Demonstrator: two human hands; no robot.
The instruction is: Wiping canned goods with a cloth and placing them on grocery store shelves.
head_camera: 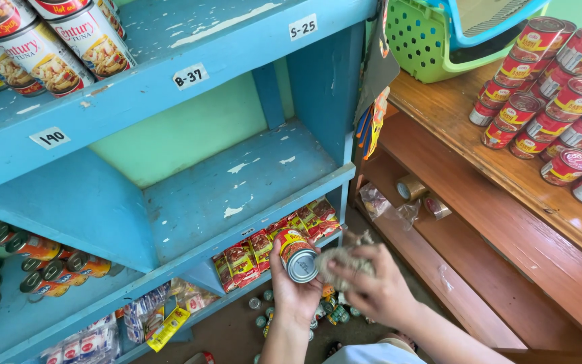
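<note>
Our left hand (296,286) has its fingers wrapped round a red can (298,255); our right hand (372,286) presses a clenched grey rag (346,261) against it, below the blue shelf (237,182).

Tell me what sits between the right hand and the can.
In the head view, a greyish rag lies between the right hand and the can, which the left hand holds.
</note>
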